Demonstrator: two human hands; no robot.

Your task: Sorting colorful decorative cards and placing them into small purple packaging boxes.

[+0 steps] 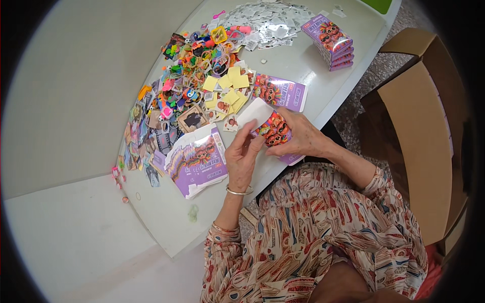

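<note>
Between my two hands is a small purple printed box (pixel 277 129) with colourful cartoon characters on its face and a white flap raised at its upper end. My right hand (pixel 302 135) wraps around the box's right side. At its left edge, my left hand (pixel 242 159) pinches the card between thumb and fingers. A fanned stack of flat purple box blanks (pixel 204 164) lies just left of my left hand. Beyond my right hand rests another flat purple box blank (pixel 293 95). Part of a purple piece shows beneath the held box, mostly hidden.
Mixed small toys (pixel 194 60) are heaped at the table's far left, with yellow square cards (pixel 230 93) beside them. Small white packets (pixel 273 25) spread at the back. Filled-looking purple boxes (pixel 331 40) stand stacked near the right edge. An open brown carton (pixel 419 136) stands at right.
</note>
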